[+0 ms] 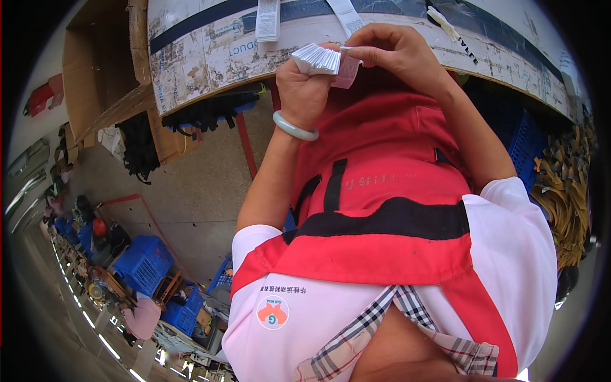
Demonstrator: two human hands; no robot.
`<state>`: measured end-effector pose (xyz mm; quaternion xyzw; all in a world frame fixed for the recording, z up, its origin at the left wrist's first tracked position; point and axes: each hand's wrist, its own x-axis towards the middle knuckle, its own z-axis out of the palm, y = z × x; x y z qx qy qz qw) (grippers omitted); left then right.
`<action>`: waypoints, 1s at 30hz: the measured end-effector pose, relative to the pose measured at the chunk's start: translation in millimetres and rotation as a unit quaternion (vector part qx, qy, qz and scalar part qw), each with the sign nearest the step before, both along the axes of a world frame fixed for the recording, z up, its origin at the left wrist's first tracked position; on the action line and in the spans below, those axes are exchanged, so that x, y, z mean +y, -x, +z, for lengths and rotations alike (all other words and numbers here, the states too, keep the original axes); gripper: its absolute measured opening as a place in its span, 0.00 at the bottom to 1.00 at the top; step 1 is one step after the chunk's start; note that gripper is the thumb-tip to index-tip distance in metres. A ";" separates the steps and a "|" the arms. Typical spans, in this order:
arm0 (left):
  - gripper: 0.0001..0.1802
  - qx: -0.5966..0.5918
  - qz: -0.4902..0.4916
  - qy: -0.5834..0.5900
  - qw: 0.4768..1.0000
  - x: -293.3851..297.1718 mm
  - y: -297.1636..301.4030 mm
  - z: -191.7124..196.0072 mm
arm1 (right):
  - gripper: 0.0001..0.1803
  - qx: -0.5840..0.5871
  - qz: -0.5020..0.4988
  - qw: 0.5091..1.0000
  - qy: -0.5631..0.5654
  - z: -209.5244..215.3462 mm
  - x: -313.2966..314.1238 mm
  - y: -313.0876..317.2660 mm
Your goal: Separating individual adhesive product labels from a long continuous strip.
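Note:
My left hand (pixel 302 89), with a pale bangle on its wrist, is closed around a fanned stack of white labels (pixel 316 59). Their edges spread out above the fist. Beside it, my right hand (pixel 398 57) pinches thumb and finger together at the stack's right side. A sliver of white shows at those fingertips, too small to name. Between the two hands hangs a translucent, pinkish piece (pixel 347 71); which hand holds it I cannot tell. Past the hands, a white printed label strip (pixel 268 20) and another white strip (pixel 345 15) lie on the worktable (pixel 210 70).
Black-and-white cords (pixel 445 25) lie at the table's far right. An open cardboard box (pixel 102 70) stands left of the table. Black straps (pixel 213 113) hang below its edge. Blue crates (pixel 143 262) are at lower left; brownish pieces (pixel 566 191) are piled at right.

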<state>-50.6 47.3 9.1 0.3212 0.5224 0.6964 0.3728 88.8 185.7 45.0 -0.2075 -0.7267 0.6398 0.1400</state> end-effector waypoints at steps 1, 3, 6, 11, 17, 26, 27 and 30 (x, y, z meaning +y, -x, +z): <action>0.08 -0.001 -0.014 0.011 1.000 -0.3 0.0 -0.5 | 0.10 0.001 0.000 1.000 0.015 0.0 0.4 -0.3; 0.08 -0.001 -0.027 0.023 0.999 -1.6 1.7 -0.1 | 0.10 -0.015 0.015 0.999 0.029 -0.8 2.8 -0.9; 0.09 -0.135 -0.096 0.128 0.978 -3.2 3.9 3.7 | 0.10 -0.060 0.175 0.964 0.189 25.1 7.9 -7.2; 0.24 -0.302 -0.181 0.087 0.932 -0.7 3.3 5.5 | 0.08 0.023 0.024 0.997 0.074 12.6 -13.2 7.2; 0.15 -0.204 -0.206 0.105 0.951 -3.3 0.9 10.3 | 0.10 0.022 -0.036 0.992 -0.121 -14.2 -16.1 5.5; 0.10 -0.260 -0.215 0.136 0.931 -8.2 2.7 8.5 | 0.20 0.008 0.013 0.982 -0.187 5.6 -9.4 4.4; 0.11 -0.242 -0.230 0.120 0.935 -8.5 1.7 12.5 | 0.24 -0.003 0.053 0.985 -0.166 5.1 -4.3 5.3; 0.08 -0.242 -0.295 0.127 0.916 -11.6 7.4 15.9 | 0.26 -0.116 0.183 0.974 -0.065 15.4 9.4 6.9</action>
